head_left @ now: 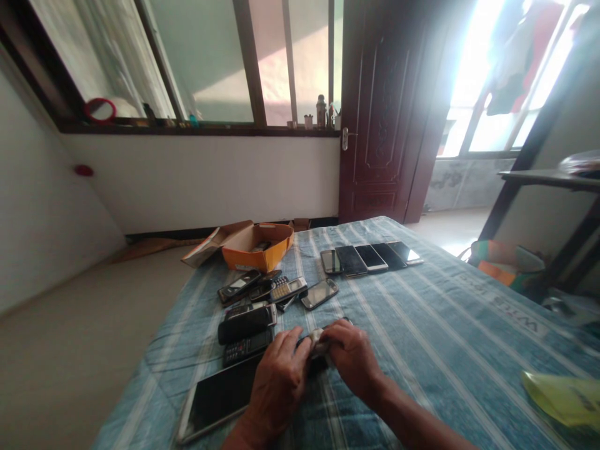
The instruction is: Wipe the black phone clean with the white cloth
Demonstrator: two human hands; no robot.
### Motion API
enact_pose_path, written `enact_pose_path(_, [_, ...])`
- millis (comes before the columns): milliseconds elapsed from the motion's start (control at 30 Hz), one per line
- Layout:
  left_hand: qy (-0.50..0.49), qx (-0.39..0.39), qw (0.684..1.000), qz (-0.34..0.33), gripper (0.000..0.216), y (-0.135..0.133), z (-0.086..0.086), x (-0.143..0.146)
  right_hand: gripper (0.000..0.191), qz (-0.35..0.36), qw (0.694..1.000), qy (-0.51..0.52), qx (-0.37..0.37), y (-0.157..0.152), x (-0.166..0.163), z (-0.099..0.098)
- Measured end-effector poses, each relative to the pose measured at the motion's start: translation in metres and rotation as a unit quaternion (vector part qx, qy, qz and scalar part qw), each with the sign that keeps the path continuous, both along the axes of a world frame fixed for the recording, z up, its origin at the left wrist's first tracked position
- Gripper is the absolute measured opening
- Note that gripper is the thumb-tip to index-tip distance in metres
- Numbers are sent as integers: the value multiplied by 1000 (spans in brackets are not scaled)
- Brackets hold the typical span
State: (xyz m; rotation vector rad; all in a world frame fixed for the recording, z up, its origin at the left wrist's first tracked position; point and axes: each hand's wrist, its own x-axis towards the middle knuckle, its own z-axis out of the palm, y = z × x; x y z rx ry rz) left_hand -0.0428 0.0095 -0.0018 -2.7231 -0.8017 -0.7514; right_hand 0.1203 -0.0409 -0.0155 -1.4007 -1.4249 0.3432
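Observation:
My left hand [280, 378] and my right hand [350, 351] meet at the near middle of the bed, both with fingers closed. Between them is a small whitish crumpled cloth [317, 337], pinched in my right fingers. Under my hands lies a dark phone [319, 366], mostly hidden, with my left fingers closed over it. A white-framed tablet [220, 394] rests beside and partly beneath my left forearm. Just beyond are several old keypad phones in a loose pile, among them a silver one [287, 289] and a black one [247, 324]. A grey touchscreen phone [319, 294] lies apart.
An open orange cardboard box [257, 257] stands at the bed's far left with a few items inside. Several phones [372, 257] lie in a row at the far side. Striped blue bedding [422, 337] covers the bed. A yellow packet [565, 400] lies at the right.

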Motion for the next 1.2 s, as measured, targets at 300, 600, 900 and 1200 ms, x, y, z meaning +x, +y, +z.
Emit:
enact_pose_path(300, [-81,48,994,-50,30,-12,-7,13,21,38,904,418,-85,-11,-8,24])
enact_pose_path(600, [-140,-50,988,-50,22,-28,-6,21,39,51,887,454,-75,-11,-17,19])
enact_pose_path(900, [-107,-93,989,-39,26,-17,-4,14,33,-12,999,-30,42,-7,13,2])
enact_pose_path(1200, [-9,-178,981,83,57,4,-11,4,24,39,974,-223,-27,-13,1,-14])
